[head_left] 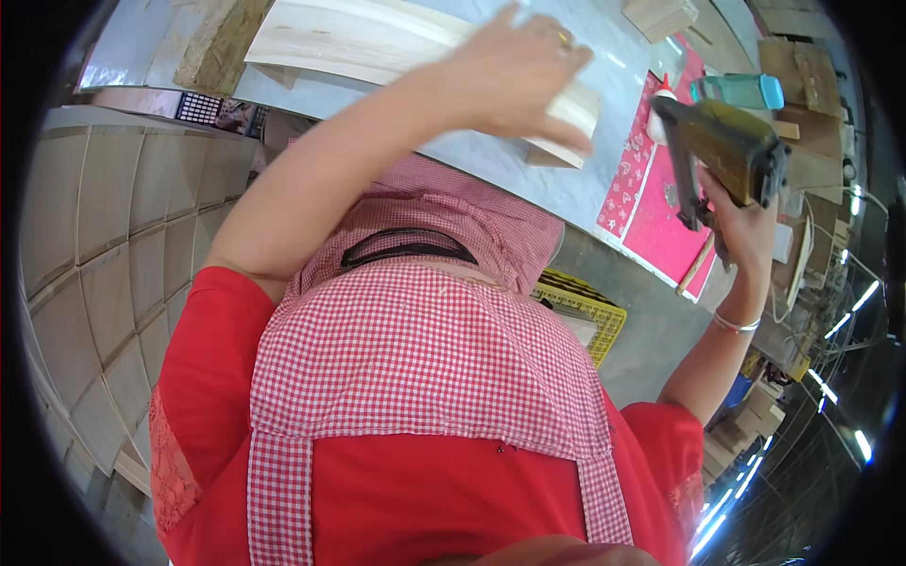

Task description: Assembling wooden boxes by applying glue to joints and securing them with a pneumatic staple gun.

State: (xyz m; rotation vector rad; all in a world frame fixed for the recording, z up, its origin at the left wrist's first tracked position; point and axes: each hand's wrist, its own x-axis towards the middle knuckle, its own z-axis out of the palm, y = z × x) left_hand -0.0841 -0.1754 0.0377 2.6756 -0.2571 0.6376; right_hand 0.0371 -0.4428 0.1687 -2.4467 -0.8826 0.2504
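My right hand grips a nail gun by its handle, held up above the right side of the table. The gun is dark and brownish and slightly blurred. My left hand reaches across a long pale wooden piece lying on the table. Its fingers are spread and smeared by motion, with nothing seen in them. Whether that hand touches the wood I cannot tell. Short pieces stand under the board's near side at both ends, and my left forearm hides part of its middle.
A white bottle with a red tip and a teal bottle stand near the nail gun. Pink sheeting covers the table's right part. Wood blocks lie farther back. Stacked wooden panels rise at left; a yellow crate is below.
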